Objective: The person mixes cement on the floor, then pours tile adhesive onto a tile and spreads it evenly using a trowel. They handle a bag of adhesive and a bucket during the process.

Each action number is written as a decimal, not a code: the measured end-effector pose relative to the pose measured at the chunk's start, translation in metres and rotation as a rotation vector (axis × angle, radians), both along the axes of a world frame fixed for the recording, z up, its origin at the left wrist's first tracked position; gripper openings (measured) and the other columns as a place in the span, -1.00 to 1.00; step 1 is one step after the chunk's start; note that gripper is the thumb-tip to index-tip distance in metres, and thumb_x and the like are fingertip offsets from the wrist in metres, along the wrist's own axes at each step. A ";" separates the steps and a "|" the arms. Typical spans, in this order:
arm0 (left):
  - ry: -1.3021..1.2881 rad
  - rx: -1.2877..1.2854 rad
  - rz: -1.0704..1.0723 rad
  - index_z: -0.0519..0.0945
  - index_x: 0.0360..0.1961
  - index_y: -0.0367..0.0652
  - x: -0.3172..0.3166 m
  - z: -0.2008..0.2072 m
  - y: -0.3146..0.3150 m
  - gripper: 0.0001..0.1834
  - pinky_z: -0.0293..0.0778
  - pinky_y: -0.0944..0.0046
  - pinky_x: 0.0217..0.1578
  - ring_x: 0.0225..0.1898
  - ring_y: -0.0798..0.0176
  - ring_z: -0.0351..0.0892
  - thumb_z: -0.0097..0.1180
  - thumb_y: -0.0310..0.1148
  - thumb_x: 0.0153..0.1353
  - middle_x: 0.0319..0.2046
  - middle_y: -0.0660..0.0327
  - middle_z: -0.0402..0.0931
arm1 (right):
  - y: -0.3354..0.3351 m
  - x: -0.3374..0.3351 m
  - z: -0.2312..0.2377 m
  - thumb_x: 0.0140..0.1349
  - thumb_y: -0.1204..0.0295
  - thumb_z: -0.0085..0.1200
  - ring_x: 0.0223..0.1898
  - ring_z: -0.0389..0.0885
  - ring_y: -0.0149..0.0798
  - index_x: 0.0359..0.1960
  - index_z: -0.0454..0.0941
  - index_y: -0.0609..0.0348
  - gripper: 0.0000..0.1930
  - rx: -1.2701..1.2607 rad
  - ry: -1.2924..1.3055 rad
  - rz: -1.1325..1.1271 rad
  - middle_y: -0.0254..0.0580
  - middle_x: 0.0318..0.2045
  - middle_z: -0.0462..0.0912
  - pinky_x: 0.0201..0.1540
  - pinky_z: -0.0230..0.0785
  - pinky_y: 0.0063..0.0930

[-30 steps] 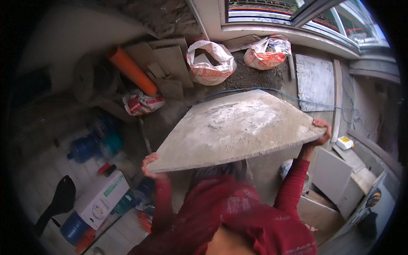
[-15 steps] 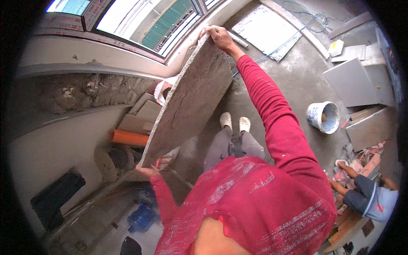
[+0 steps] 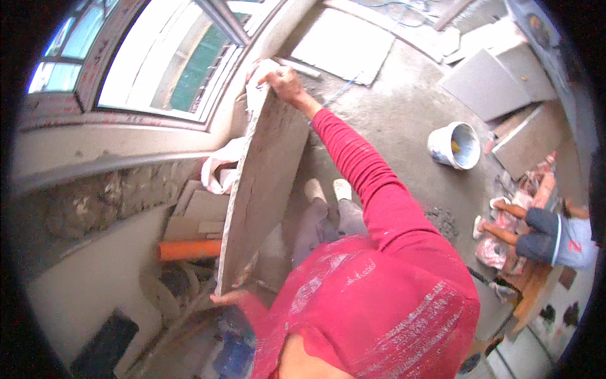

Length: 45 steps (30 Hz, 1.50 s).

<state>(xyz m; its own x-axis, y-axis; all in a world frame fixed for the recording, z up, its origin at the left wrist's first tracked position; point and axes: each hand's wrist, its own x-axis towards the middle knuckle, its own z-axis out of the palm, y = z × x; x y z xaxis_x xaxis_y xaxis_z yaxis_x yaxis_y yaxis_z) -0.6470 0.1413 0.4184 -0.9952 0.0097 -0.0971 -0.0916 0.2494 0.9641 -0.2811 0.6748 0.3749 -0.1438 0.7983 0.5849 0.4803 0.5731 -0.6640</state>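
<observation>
A large grey-brown tile (image 3: pixel 262 189) with a pale rough edge is held on its side between my two hands, left of my body. My right hand (image 3: pixel 284 84), at the end of the outstretched red sleeve, grips its far top corner. At the near lower corner, my left hand (image 3: pixel 228 297) supports the edge from below, its fingers partly behind the tile. A white sack (image 3: pixel 222 169) lies just beyond the tile's left side. My pale clogs (image 3: pixel 341 189) stand on the floor to the right of it.
On the left are cardboard-coloured pieces (image 3: pixel 205 211) and an orange pipe (image 3: pixel 189 250) by the wall. A white bucket (image 3: pixel 453 145) stands to the right, with leaning grey panels (image 3: pixel 486 85) behind it. A seated person (image 3: pixel 555 234) is at far right. A white board (image 3: pixel 344 44) lies ahead.
The tile has come to a steeper angle in view, its near corner lower. Both hands have kept their grip, and my view has turned, shifting the bucket and panels leftward.
</observation>
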 end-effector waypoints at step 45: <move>0.325 0.124 -0.864 0.62 -0.33 -0.29 0.376 0.032 -0.009 -0.65 0.46 0.08 -0.32 -0.42 0.03 0.54 -0.16 -0.28 0.35 -0.47 0.07 0.55 | 0.011 0.424 0.044 0.42 0.03 -0.12 -0.10 0.61 -0.19 -0.09 0.60 0.34 -0.48 -0.844 0.441 -0.579 -0.11 -0.14 0.67 0.09 0.39 -0.31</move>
<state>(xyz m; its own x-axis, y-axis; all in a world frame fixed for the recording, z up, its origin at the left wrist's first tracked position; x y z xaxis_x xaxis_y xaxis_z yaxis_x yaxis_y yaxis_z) -0.2708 0.1320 0.4502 -0.6160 0.7514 0.2365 0.3567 -0.0016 0.9342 0.1427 0.6857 0.4190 0.4657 0.8431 -0.2690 0.1546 -0.3768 -0.9133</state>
